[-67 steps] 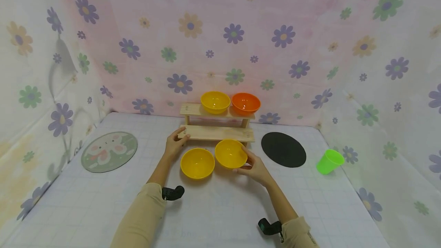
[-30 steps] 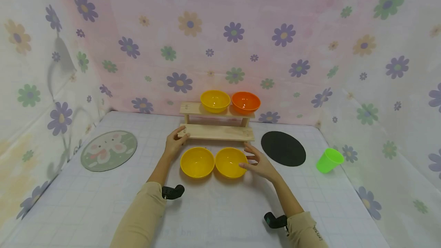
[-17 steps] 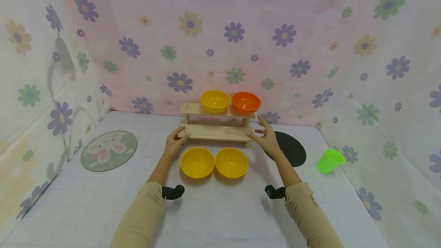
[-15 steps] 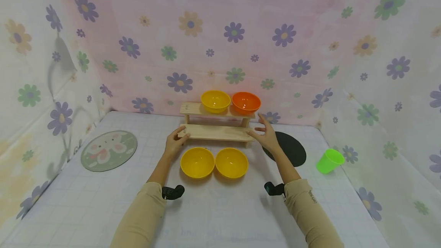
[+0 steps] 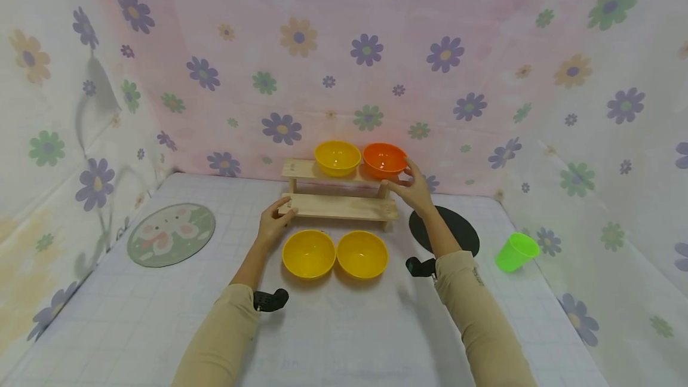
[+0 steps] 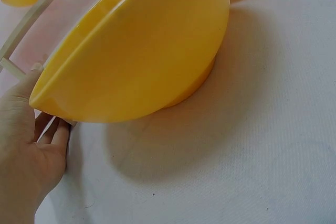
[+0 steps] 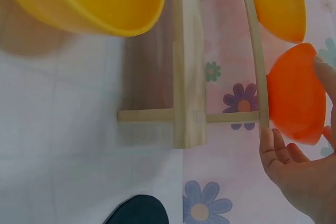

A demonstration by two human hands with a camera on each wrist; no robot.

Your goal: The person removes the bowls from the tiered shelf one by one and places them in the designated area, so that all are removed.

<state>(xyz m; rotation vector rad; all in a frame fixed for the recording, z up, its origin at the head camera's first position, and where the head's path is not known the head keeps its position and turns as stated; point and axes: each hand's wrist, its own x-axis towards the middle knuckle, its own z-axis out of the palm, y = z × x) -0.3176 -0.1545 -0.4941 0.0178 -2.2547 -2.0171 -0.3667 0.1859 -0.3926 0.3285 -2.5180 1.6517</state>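
A two-tier wooden stand (image 5: 335, 206) is at the back of the table. My left hand (image 5: 271, 224) grips the left end of its lower shelf; in the left wrist view a yellow bowl (image 6: 142, 51) partly hides this grip. On the upper shelf sit a yellow bowl (image 5: 337, 160) and, to its right, an orange bowl (image 5: 383, 161). My right hand (image 5: 415, 190) is at the orange bowl's right side, fingers spread, one fingertip at its rim. The right wrist view shows other fingers (image 7: 269, 148) beside the upper shelf's end. Whether they touch it, I cannot tell.
Two yellow bowls, the left one (image 5: 309, 255) and the right one (image 5: 362, 255), stand side by side in front of the stand. A black round mat (image 5: 457, 229) lies partly under my right forearm. A green cup (image 5: 516, 252) is far right, a rabbit-patterned mat (image 5: 172, 236) far left.
My right hand set the right-hand yellow bowl down beside the other one and let go. It then moved up past the lower shelf's right end to the orange bowl. My left hand stayed put.
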